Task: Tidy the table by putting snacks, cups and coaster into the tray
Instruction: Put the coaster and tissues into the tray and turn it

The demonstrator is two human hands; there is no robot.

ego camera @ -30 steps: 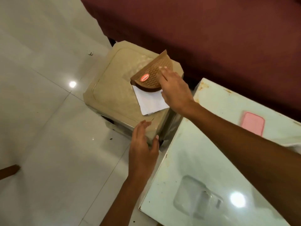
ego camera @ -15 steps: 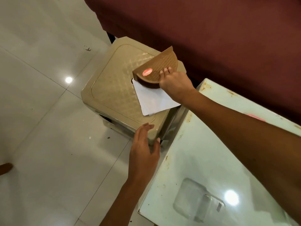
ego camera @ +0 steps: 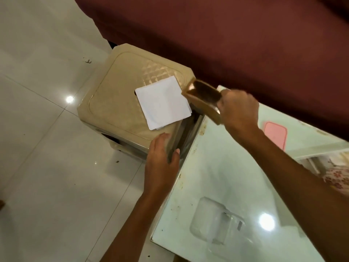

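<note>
Starting at the left, pale glossy floor tiles (ego camera: 43, 167) run under a beige plastic stool (ego camera: 117, 95) whose quilted top carries a small stack of white paper napkins (ego camera: 163, 103), squared up and lying flat near the stool's right edge. The left hand (ego camera: 160, 167) rests on the stool's near corner, palm down, its grip apart with fingers spread along the rim and the thumb hooked over the side; it holds nothing. Just right of the napkins, the brown napkin holder (ego camera: 203, 100) hangs in the air above the gap between stool and worktop, tilted so its dark hollow inside faces up; nothing can be seen in it. The right hand (ego camera: 238, 110) has its grip clamped on the holder's right end, with the rest of the holder sticking out to the left of the knuckles, clear of the napkins. Further right lies the glass worktop (ego camera: 226, 176), glossy and rust-spotted along its edge, with a pink phone (ego camera: 275, 134) lying flat toward its far side. A dark red sofa (ego camera: 226, 35) fills the background
</note>
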